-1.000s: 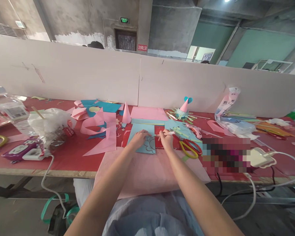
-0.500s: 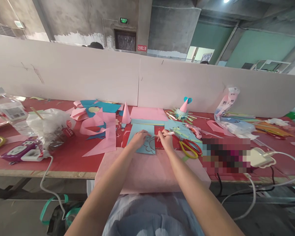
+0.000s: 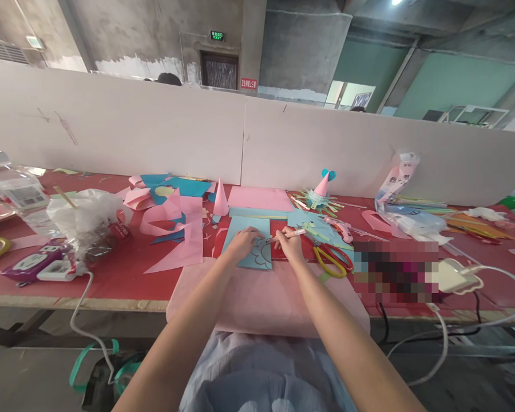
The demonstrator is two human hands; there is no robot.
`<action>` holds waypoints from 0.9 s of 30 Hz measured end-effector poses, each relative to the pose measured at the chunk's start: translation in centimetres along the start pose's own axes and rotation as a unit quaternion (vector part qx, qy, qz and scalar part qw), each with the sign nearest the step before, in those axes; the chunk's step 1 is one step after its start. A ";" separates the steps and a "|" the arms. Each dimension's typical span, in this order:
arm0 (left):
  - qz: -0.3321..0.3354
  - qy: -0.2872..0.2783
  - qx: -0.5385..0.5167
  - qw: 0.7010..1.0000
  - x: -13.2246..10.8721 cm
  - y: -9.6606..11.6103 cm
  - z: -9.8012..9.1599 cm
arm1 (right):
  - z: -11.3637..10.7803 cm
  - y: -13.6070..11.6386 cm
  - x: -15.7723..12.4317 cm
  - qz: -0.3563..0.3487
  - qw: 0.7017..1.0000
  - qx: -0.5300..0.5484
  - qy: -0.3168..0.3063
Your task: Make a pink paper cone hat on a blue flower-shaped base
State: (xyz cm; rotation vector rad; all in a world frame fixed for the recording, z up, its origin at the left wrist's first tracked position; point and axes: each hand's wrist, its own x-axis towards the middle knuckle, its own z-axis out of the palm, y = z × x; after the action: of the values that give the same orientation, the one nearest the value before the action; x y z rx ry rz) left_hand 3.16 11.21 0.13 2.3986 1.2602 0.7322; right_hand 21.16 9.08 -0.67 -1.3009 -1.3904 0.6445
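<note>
A light blue sheet of paper lies in front of me, with dark scalloped, cloud-like lines drawn on it. My left hand rests flat on its left and upper part, fingers stretched out. Between the fingers of my right hand is a white marker, its tip end at the sheet's right side near the drawn lines. Just right of that hand lie scissors with yellow and red handles. Beyond the sheet are a flat pink paper and an upright pink paper cone.
A pink cone with a blue heart top stands on fringed paper strips at the back. Pink paper scraps lie left, beside a plastic bag and a purple device. A white cable loops at right. A white partition runs behind the table.
My right hand and the marker have shifted very slightly along the sheet's right side. My left hand stays in place on the paper.
</note>
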 end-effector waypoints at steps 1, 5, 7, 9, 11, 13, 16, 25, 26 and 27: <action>0.000 0.000 0.002 1.000 0.0 0.0 0.0 | 0.0 0.0 0.0 0.002 1.000 0.001 -0.001; 0.001 0.000 0.006 1.000 -0.1 0.2 -0.1 | 0.0 -0.3 0.0 0.007 1.000 0.003 -0.002; -0.001 -0.001 0.005 1.000 -0.1 0.3 -0.2 | 0.0 -0.4 0.0 0.010 1.000 0.010 -0.001; -0.002 -0.003 0.005 1.000 -0.1 0.4 -0.2 | 0.1 -0.4 0.1 0.007 1.000 0.015 0.002; -0.001 -0.002 0.007 1.000 -0.1 0.4 -0.3 | 0.1 -0.3 0.1 0.001 1.000 0.010 0.006; -0.001 -0.001 0.007 1.000 -0.1 0.4 -0.3 | 0.2 0.0 0.2 -0.005 1.000 0.001 0.008; -0.002 0.000 0.008 1.000 -0.1 0.3 -0.2 | 0.3 0.4 0.4 -0.010 1.000 -0.006 0.015; -0.001 -0.002 0.009 1.000 -0.1 0.1 -0.1 | 0.5 0.6 0.5 -0.018 0.997 -0.046 0.057; -0.001 -0.003 0.009 1.000 -0.1 0.1 -0.1 | 0.5 0.6 0.5 -0.017 0.997 -0.048 0.060; -0.002 -0.004 0.008 1.000 -0.1 0.1 -0.1 | 0.5 0.5 0.5 -0.016 0.997 -0.050 0.063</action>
State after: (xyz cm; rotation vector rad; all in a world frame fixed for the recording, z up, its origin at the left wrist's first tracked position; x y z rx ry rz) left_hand 3.11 11.06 0.29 2.4088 1.2731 0.7126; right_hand 20.93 9.79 -1.16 -1.3726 -1.3524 0.4681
